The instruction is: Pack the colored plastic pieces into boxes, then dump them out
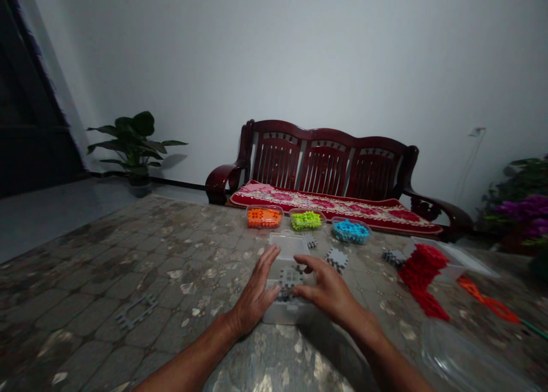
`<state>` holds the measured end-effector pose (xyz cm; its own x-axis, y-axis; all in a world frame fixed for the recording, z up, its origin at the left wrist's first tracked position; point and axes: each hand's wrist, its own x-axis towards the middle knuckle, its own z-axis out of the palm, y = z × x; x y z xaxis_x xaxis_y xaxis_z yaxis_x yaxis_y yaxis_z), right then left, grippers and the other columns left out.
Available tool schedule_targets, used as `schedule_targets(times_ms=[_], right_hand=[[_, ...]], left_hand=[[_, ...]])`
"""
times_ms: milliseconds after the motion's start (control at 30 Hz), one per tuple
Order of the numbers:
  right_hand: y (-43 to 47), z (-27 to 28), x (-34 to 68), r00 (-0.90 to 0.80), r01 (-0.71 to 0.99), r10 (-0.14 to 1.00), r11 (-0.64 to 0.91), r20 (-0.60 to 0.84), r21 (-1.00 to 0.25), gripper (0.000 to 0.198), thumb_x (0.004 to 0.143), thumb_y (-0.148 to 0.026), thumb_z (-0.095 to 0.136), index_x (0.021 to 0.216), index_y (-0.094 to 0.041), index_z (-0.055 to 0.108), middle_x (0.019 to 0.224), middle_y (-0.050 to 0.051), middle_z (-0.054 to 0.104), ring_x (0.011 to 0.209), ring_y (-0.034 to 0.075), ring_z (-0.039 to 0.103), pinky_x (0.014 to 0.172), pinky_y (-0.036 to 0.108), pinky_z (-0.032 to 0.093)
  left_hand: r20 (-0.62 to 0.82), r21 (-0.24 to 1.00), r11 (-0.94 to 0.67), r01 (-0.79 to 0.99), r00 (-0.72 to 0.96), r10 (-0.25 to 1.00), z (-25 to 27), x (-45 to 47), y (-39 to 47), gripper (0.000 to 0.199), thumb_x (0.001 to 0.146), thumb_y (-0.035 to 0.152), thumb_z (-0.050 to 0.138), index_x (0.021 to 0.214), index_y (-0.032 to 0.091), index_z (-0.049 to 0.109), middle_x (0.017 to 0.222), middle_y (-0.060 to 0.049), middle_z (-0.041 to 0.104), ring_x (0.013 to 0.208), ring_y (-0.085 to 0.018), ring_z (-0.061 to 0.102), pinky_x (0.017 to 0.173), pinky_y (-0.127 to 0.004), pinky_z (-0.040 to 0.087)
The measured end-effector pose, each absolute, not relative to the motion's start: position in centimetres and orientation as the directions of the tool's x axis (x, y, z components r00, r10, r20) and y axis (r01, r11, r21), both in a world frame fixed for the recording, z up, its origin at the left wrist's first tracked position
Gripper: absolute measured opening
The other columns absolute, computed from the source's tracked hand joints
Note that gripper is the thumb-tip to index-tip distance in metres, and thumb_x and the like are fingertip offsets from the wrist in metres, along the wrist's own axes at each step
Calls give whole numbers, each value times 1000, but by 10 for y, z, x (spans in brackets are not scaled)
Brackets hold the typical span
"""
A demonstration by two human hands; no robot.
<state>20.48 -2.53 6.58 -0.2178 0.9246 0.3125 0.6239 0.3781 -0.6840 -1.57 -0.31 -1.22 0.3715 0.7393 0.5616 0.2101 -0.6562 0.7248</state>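
One left hand (257,300) and one right hand (329,282) are counted, with two larger boxes (280,315) (454,270). One orange-filled tub (264,225), one green-filled tub (307,227) and one blue-filled tub (351,239) are seen, three in all. One gray frame (140,318), one bench (329,134) and, outside the boxes, apparently three gray clusters (310,241) (337,259) (393,257) are also counted.

The table (184,255) wears a grey patterned cloth (240,358). At its far side stand 3 tubs (353,242) in a row, of orange, green and blue pieces. Nearer sits a clear box (282,315), grey tiles (336,258) behind it. At left lies a grey frame (141,319); at right, more tiles (393,257), a red heap (423,272), a white box (451,266), an orange strip (496,306) and blurred clear plastic (462,355).
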Motion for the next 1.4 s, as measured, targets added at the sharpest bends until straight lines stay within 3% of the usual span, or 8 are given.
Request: schedule_targets(times_ms=[133, 233, 400, 700, 867, 1067, 1400], right_hand=[[-13, 65, 224, -166, 659, 892, 417, 420, -626, 42, 80, -32, 67, 121, -27, 70, 128, 8, 70, 115, 27, 64, 102, 46, 49], [-4, 71, 256, -37, 804, 888, 299, 459, -514, 38, 84, -34, 60, 120, -24, 71, 125, 9, 71, 118, 29, 62, 104, 47, 46], [0, 75, 291, 52, 934, 937, 77, 346, -349, 53, 84, -46, 64, 130, -19, 67, 124, 13, 72, 115, 34, 64, 98, 46, 48], [-4, 80, 287, 26, 982, 964, 25, 264, -189, 56, 84, -39, 63, 136, -18, 62, 121, 13, 73, 112, 35, 64, 93, 45, 48], [-6, 85, 285, 39, 958, 935, 65, 353, -279, 53, 81, -37, 65, 132, -20, 64, 119, 11, 73, 111, 32, 64, 95, 45, 47], [-21, 96, 252, -147, 788, 927, 320, 345, -526, 52, 76, -34, 71, 126, -22, 66, 121, 9, 71, 114, 29, 62, 100, 45, 46], [-17, 77, 233, -275, 741, 908, 409, 315, -533, 49, 71, -22, 72, 120, -26, 71, 122, 7, 70, 118, 28, 59, 105, 45, 44]], left_hand=[[566, 724, -657, 210, 365, 739, -13, -16, -3, 68, 101, 54, 39, 160, 25, 21, 169, -10, 18, 155, -33, 15, 127, -55, 12], [573, 720, -664, 203, 364, 734, -12, -16, -2, 68, 101, 53, 39, 160, 25, 21, 168, -10, 19, 155, -33, 16, 127, -55, 12], [569, 722, -662, 201, 370, 734, -11, -17, -3, 66, 101, 53, 38, 159, 25, 23, 168, -10, 20, 155, -33, 16, 127, -55, 12], [575, 715, -667, 212, 365, 732, -10, -17, -3, 62, 102, 52, 37, 158, 27, 27, 167, -10, 22, 155, -33, 17, 126, -54, 13], [583, 707, -675, 212, 365, 726, -12, -17, -1, 61, 102, 51, 36, 158, 28, 26, 167, -9, 22, 154, -33, 17, 126, -55, 13], [575, 709, -668, 226, 363, 733, -12, -17, -3, 62, 102, 50, 38, 158, 28, 26, 167, -9, 21, 155, -32, 17, 126, -54, 13], [575, 713, -664, 224, 354, 737, -11, -16, -3, 63, 101, 51, 39, 158, 25, 28, 167, -11, 22, 154, -34, 18, 126, -55, 13]])
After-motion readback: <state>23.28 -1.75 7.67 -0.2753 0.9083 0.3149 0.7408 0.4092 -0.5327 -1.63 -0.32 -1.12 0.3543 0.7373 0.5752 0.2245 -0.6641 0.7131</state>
